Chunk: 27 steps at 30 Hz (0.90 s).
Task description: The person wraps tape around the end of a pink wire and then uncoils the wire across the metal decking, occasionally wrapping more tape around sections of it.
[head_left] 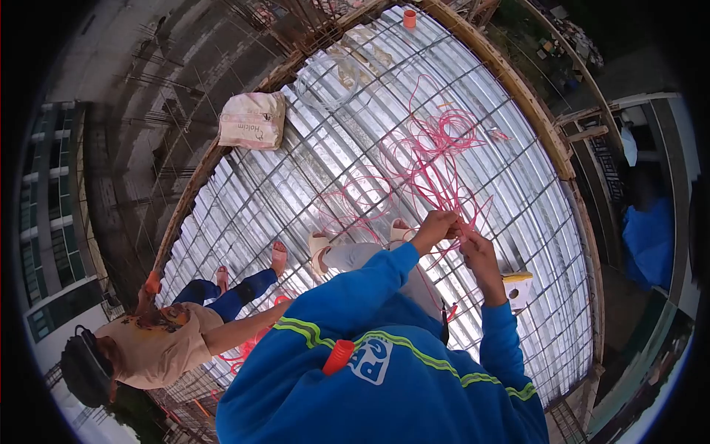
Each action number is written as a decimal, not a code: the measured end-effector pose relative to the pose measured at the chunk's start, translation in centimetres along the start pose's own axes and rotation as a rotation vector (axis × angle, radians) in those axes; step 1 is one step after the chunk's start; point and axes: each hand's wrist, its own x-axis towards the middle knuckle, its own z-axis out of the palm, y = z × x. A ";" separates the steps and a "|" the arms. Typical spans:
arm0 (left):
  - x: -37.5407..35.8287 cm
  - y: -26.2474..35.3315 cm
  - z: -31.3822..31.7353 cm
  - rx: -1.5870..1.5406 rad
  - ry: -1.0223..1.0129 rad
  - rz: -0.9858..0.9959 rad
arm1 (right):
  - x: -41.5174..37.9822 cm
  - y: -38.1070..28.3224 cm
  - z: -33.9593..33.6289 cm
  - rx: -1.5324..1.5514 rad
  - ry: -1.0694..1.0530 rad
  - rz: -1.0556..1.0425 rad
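Both of my hands are close together over the metal decking [296, 177], at the near end of a tangle of pink wire [444, 129]. My left hand [438, 228] pinches strands of the wire, its fingers pressed together. Just to the right of it, my right hand [479, 255] is closed on the same pink wire. Loops of the wire spread from my fingers across the steel bar grid. A small white box with a yellow edge [519, 290] lies beside my right wrist.
A person in a cap [159, 344] stands at the left, near red tubing [255, 344]. A Holcim sack [252, 121] rests at the deck's left edge. Clear coiled tubing [325, 89] and an orange pipe piece [410, 18] lie farther off. Wooden boards [518, 81] border the deck.
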 end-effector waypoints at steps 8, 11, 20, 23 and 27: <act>-3.2 0.9 -8.1 0.231 0.391 0.402 | 7.9 7.7 -4.8 -0.672 0.023 -0.164; -5.5 2.4 -9.5 0.149 0.255 0.372 | 8.2 7.8 -3.6 -0.433 -0.079 0.144; -10.7 3.4 -16.7 0.042 0.758 0.414 | 7.5 9.0 -0.9 0.086 0.180 0.417; -7.7 2.7 -13.7 0.051 0.618 0.312 | 5.7 6.9 -0.8 0.113 0.097 0.285; -3.5 -0.1 -9.2 0.235 0.303 0.173 | 2.3 3.0 -0.7 0.112 0.025 0.186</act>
